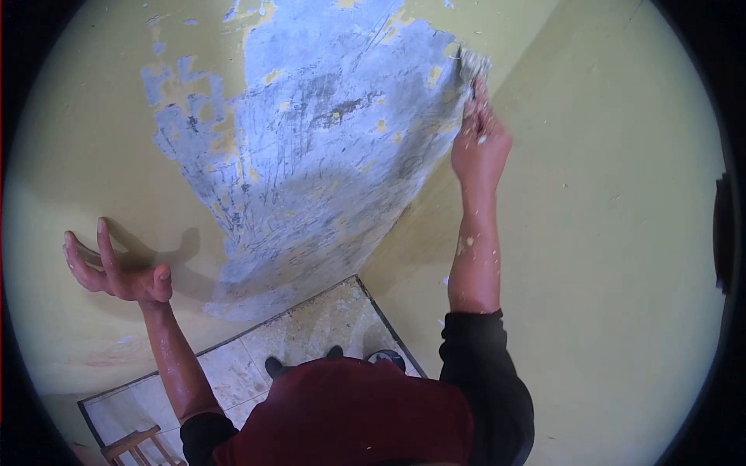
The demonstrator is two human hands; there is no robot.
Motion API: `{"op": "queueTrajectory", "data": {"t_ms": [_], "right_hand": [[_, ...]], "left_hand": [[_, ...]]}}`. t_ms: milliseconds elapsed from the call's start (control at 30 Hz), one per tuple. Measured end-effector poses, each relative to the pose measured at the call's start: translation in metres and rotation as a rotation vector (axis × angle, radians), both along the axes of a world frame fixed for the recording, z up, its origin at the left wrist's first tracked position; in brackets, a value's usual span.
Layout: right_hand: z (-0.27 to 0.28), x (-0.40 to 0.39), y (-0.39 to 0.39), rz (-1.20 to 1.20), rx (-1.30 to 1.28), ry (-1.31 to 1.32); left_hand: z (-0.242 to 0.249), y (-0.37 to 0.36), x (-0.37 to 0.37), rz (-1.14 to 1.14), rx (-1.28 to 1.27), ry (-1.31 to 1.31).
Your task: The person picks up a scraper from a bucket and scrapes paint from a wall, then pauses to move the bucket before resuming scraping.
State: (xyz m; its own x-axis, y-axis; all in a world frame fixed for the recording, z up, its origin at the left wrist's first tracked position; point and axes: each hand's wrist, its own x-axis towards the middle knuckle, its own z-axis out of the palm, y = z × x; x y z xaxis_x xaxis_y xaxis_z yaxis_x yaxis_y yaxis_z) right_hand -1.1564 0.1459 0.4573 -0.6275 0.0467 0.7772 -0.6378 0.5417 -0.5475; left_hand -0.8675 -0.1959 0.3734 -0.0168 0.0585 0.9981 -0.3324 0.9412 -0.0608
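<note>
My right hand is raised at the upper right, its fingers closed round a scraper whose blade end meets the right edge of the bare grey-blue patch on the wall. Pale flakes cover much of the tool, and some stick to my hand and forearm. At the left, my left hand has its fingers spread and holds nothing. It is by the yellow-green painted wall, with its shadow beside it; whether the fingertips touch the wall I cannot tell.
The walls meet in a corner at the right of the patch. Below lies a tiled floor with dark edging and scattered debris. A wooden piece with slats stands at the lower left. A dark object is at the far right edge.
</note>
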Motion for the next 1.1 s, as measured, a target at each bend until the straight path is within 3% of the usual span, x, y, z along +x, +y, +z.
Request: {"op": "queueTrajectory", "data": {"t_ms": [100, 200, 267, 333, 367, 467, 500, 600, 633, 767, 900, 1100], "right_hand": [[0.004, 0.011, 0.002, 0.000, 0.040, -0.153], [-0.033, 0.014, 0.003, 0.061, 0.052, -0.057], [-0.020, 0.006, 0.002, 0.003, 0.099, -0.110], [0.012, 0.009, -0.003, 0.069, 0.012, -0.002], [0.032, 0.022, -0.010, -0.010, -0.017, -0.233], [-0.011, 0.018, -0.008, -0.013, 0.096, -0.003], [-0.016, 0.021, -0.015, 0.060, 0.020, 0.061], [0.022, 0.018, -0.018, -0.038, 0.078, 0.001], [0.037, 0.025, -0.023, -0.018, -0.014, -0.182], [-0.029, 0.018, -0.008, -0.011, 0.086, 0.003], [0.019, 0.018, -0.015, -0.060, 0.047, -0.107], [-0.004, 0.018, -0.012, -0.040, 0.075, -0.028]], "left_hand": [[-0.002, -0.005, 0.000, -0.031, 0.002, 0.003], [-0.001, -0.003, -0.001, -0.055, 0.012, 0.002], [-0.001, -0.004, 0.001, -0.060, 0.016, -0.007], [-0.003, -0.002, 0.000, -0.069, 0.027, -0.010], [-0.003, -0.003, -0.001, -0.062, 0.022, 0.000], [-0.001, -0.005, 0.001, -0.072, 0.015, 0.019], [-0.002, -0.004, 0.002, -0.086, 0.033, 0.006], [0.001, 0.001, 0.004, -0.086, 0.048, -0.016], [-0.002, 0.000, 0.008, -0.085, 0.052, -0.029], [-0.001, -0.004, 0.007, -0.095, 0.043, -0.018], [-0.003, -0.005, 0.007, -0.131, 0.044, -0.019], [-0.002, -0.006, 0.008, -0.134, 0.032, -0.027]]}}
